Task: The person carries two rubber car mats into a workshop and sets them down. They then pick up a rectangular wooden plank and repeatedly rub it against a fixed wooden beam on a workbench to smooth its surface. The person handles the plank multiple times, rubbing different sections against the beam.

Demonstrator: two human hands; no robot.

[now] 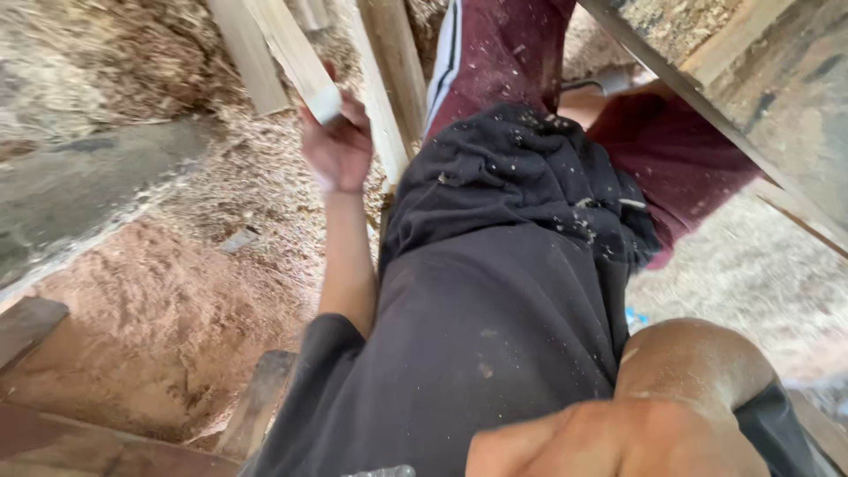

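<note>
Sawdust-strewn ground (168, 300) is seen below; nearest, the right hand (565, 442) is blurred, its grip untellable. Farther off, the left hand (337, 146) is closed round a pale wooden slat (287, 57); blurred motion suggests it could be knocked against neighbouring timbers (393, 79).

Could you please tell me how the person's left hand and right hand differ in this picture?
The left hand is stretched away from the body and grips the end of a pale wooden strip; the right hand is close under the camera, blurred, with nothing visibly held. The left hand shows whole, while the right hand is cut off by the bottom edge. Both are bare, above a sawdust-covered floor.
</note>
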